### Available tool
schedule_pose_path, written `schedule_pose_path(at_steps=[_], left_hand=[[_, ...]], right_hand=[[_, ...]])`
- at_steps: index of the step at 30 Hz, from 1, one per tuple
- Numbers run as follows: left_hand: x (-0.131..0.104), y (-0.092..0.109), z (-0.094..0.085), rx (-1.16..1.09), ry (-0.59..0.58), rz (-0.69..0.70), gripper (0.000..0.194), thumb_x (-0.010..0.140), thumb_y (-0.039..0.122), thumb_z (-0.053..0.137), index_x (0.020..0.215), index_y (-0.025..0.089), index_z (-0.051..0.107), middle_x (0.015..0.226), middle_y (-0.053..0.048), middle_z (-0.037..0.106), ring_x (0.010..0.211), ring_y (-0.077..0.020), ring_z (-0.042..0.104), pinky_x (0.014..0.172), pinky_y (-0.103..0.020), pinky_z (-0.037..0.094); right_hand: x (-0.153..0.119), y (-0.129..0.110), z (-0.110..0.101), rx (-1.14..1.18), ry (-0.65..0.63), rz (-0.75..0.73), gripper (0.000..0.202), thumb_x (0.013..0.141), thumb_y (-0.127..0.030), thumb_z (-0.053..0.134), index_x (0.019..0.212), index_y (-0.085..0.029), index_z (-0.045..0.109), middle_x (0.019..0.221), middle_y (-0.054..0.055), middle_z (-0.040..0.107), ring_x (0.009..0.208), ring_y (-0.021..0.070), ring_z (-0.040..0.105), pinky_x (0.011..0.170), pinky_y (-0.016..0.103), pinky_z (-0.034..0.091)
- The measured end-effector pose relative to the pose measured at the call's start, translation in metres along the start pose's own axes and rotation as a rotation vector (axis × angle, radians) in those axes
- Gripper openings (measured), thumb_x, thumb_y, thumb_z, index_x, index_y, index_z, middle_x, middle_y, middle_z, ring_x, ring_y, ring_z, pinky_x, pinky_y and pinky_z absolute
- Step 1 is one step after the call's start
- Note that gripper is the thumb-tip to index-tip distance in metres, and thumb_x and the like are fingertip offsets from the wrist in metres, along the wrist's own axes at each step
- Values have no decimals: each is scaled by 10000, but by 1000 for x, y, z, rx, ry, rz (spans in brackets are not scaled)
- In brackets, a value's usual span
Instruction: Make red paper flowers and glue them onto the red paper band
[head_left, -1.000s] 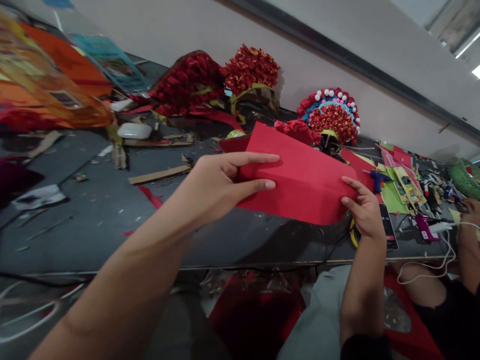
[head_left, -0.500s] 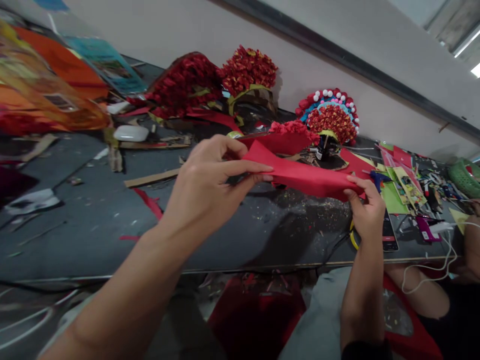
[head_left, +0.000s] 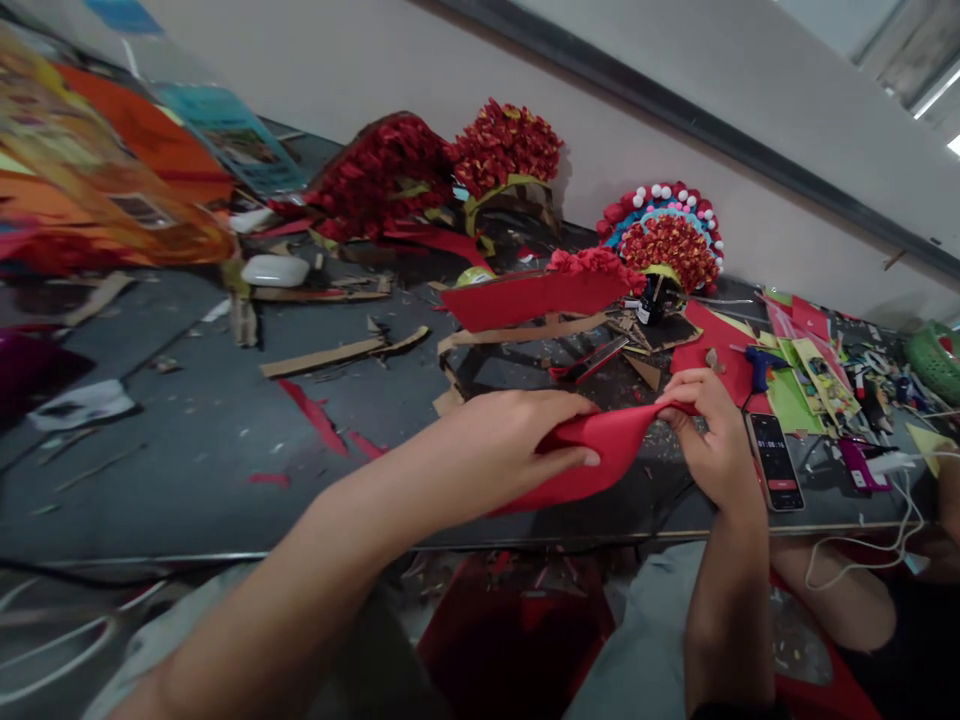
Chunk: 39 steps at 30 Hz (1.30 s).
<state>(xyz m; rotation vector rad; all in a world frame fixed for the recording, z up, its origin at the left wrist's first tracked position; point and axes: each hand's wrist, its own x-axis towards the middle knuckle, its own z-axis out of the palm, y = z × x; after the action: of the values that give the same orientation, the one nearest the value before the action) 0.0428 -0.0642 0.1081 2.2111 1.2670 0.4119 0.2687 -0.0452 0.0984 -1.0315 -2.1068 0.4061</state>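
Observation:
A bent red sheet (head_left: 611, 455), paper or thin foam, is held between my two hands just over the front of the dark table. My left hand (head_left: 517, 435) pinches its left part, thumb in front and fingers behind. At the sheet's right end, my right hand (head_left: 709, 435) grips the edge between thumb and fingers. Behind the sheet lies a long red piece (head_left: 540, 295) with a ruffled red trim, a curved cardboard strip (head_left: 517, 333) in front of it. Red scraps (head_left: 311, 415) lie left of my left hand.
Red petalled headpieces (head_left: 510, 150) stand along the wall, one pom-pom-edged (head_left: 667, 235). To the right are a blue glue gun (head_left: 763, 365), a phone (head_left: 778, 462), a purple device (head_left: 862, 465) with a white cable, and a green basket (head_left: 934, 355). Another person sits at far right.
The red sheet has come down and nearer, and it is now bent over rather than stretched out flat. My left hand has moved right and down, closer to my right hand.

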Motion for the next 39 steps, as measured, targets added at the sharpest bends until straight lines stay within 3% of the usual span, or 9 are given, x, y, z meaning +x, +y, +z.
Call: schedule_pose_path(at_steps=[4,7,10,15,20,29,33,36,39], left_hand=[[4,-6,-2,-45,37,-87,262,858,390,455,799,188,611,681,5,618,573,-135,524,508,-228,309],[7,-12,-4,-165,113,-125,292,827,419,472,725,172,589,611,16,544,537,-114,454,482,-216,280],[12,-18,-2,-371,193,-161,328,776,474,521,691,161,574,544,36,461,494,-92,396,446,-199,261],[20,-20,8,-838,207,-295,392,670,536,633,788,164,597,641,12,593,501,-97,494,424,-175,343],[25,-16,16,-1029,217,-337,453,616,548,709,846,171,607,762,-29,678,585,-137,590,500,-214,464],[28,-18,21,-920,320,-334,381,757,538,571,818,166,628,598,3,590,492,-107,498,412,-189,347],[27,-17,20,-840,328,-304,322,812,449,500,760,156,622,538,17,537,475,-104,460,412,-191,314],[25,-16,19,-559,393,-233,338,838,410,442,702,152,612,542,15,532,492,-107,450,447,-204,309],[23,-13,23,-173,424,-115,342,859,323,386,696,149,631,544,0,547,505,-118,468,480,-220,306]], right_hand=[[-3,2,1,85,92,157,244,835,-339,594,1065,-267,557,1007,32,614,970,184,578,890,359,454],[-3,9,2,237,259,215,459,808,-432,602,1221,-289,463,1170,56,565,1092,202,542,976,400,420],[-3,16,5,416,316,268,552,790,-497,593,1274,-311,405,1278,64,510,1154,212,519,983,411,425],[1,12,22,755,133,440,615,690,-479,700,1224,-304,449,1183,54,609,1014,209,613,859,401,521],[7,-4,43,905,-39,564,373,669,-379,735,995,-259,599,1002,16,701,933,187,658,864,372,543],[7,-4,41,696,21,581,258,759,-401,627,944,-223,606,829,25,720,761,164,669,778,329,553],[8,2,46,577,67,534,271,793,-406,579,984,-215,567,917,58,695,814,166,653,772,319,541],[8,5,47,368,350,448,419,826,-415,536,1180,-209,447,1113,105,616,976,185,613,849,359,512],[5,0,39,-43,629,263,423,843,-383,544,1214,-207,441,1221,139,542,1154,234,510,976,442,413]])
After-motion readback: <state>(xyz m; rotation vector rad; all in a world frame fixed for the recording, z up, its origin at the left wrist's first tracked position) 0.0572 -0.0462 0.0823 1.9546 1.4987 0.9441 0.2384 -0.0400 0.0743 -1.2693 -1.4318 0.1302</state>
